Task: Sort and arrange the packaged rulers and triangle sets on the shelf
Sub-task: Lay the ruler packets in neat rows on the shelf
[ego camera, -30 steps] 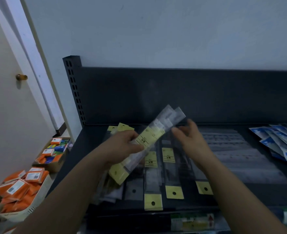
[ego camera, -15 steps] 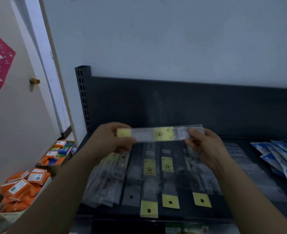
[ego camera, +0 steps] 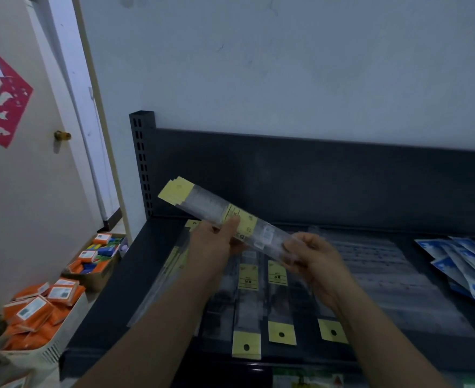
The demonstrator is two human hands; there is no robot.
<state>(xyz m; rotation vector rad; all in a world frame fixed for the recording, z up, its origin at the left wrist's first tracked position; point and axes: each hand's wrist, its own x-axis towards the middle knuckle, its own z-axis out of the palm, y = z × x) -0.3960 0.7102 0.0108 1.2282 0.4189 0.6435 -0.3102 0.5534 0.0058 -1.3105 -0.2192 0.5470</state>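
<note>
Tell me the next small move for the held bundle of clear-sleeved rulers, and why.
Probably square it up: the bundle of clear-sleeved rulers, gripped by the left hand and right hand above the dark metal shelf, shows its yellow header cards fanned unevenly, while the shelved rulers lie in parallel rows.

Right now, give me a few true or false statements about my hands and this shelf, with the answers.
1. The left hand and the right hand both grip one bundle of packaged rulers above the shelf. True.
2. The bundle's yellow end points right. False: it points up and to the left.
3. Blue packages lie at the shelf's right end. True.
4. The orange packs sit on the shelf. False: they lie in a white basket beside it, to the left.
</note>
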